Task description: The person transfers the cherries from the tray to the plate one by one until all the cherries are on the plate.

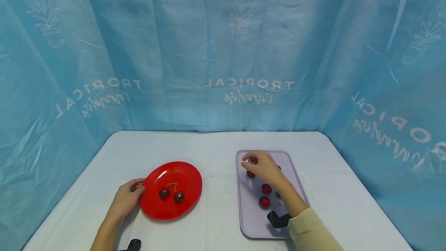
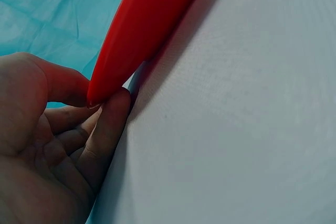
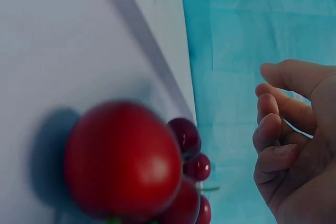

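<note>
A red plate (image 1: 156, 209) stands on the left of the table, its rim pinched by my left hand (image 1: 126, 198) between the thumb and fingers. Two dark cherries (image 1: 179, 197) lie on the plate, with green stems that meet. On the right is a pale purple tray (image 1: 251, 226) holding several round red fruits (image 1: 264, 202) that look like cherries. Over the tray's far part hovers my right hand (image 1: 265, 167), its fingers loosely bent. The right wrist view shows nothing between those fingers, and dark red cherries (image 3: 185, 137) beneath and beside the hand.
A white cloth (image 1: 219, 189) covers the table. Blue printed curtains (image 1: 223, 57) hang behind it and at both sides. Black camera mounts (image 1: 278, 220) sit at the wrists, the right one above the tray's near part.
</note>
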Demonstrator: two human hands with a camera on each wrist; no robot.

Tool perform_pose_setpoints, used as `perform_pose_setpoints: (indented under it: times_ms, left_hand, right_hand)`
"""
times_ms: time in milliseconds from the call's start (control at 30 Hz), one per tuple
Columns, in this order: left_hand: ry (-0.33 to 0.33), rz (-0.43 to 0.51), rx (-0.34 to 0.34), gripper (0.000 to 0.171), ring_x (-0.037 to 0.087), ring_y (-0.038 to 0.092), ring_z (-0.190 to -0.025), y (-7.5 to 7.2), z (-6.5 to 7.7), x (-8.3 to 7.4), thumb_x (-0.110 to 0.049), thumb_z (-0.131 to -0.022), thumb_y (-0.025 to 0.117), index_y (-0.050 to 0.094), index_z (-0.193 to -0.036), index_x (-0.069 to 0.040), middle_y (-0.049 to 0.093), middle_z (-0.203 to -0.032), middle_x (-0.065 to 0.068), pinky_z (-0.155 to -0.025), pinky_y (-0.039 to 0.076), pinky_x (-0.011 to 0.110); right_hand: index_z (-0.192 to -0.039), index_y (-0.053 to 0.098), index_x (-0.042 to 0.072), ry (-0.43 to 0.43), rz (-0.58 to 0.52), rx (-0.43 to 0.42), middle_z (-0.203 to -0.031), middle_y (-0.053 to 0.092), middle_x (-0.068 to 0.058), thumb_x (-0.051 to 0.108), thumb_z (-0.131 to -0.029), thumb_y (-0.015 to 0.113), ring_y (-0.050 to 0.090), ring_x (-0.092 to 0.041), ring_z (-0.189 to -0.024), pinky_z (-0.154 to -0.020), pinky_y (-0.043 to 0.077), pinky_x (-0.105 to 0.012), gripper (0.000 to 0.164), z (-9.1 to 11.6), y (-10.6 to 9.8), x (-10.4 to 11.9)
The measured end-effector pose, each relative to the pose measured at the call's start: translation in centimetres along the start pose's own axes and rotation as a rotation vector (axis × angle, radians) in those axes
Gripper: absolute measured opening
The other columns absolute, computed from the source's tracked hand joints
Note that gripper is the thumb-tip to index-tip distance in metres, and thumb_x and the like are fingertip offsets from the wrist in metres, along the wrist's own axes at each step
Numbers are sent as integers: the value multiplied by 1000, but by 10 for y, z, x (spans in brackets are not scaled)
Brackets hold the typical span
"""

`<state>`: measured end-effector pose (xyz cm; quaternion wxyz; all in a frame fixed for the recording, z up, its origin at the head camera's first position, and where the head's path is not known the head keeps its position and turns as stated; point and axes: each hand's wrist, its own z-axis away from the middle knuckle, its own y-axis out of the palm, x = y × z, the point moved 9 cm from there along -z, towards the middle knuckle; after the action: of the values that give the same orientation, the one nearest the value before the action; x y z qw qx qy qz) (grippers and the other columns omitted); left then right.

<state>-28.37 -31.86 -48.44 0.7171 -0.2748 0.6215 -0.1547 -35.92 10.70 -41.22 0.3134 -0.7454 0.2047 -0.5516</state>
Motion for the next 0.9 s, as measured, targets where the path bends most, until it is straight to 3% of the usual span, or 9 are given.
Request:
perform_pose_setpoints:
  times_ms: [200, 533, 767, 900]
  left_hand:
    - [-4, 11, 5, 43, 36, 54, -107, 1, -1, 0, -17, -96, 50, 48, -132, 7, 57, -118, 24, -88, 51, 45]
    - [-19, -3, -13, 42, 35, 54, -108, -3, 0, 3, -16, -97, 50, 48, -133, 6, 57, -118, 23, -89, 51, 45]
    - [39, 34, -20, 41, 36, 55, -106, 1, 5, -8, -15, -96, 51, 50, -131, 7, 56, -120, 25, -88, 52, 44]
    - [25, 26, -33, 40, 36, 54, -109, -1, 6, -5, -15, -97, 51, 51, -131, 5, 56, -122, 24, -90, 50, 45]
  right_hand:
    - [-99, 72, 15, 4, 2, -23, -78, 58, 4, 29, -86, 71, 53, -17, -71, -61, 47, -32, 19, 5, -6, -14]
    - [-103, 72, 14, 47, 17, -18, -78, 57, 1, 29, -86, 71, 52, -18, -72, -60, 46, -32, 23, 7, -8, -27]
    - [-104, 71, 14, 103, 26, -24, -77, 55, -2, 28, -85, 73, 51, -20, -71, -60, 46, -32, 24, 15, -14, -42]
    - [-107, 71, 14, 117, 27, -3, -78, 55, -2, 29, -85, 72, 51, -19, -72, -61, 46, -32, 26, 16, -13, -47]
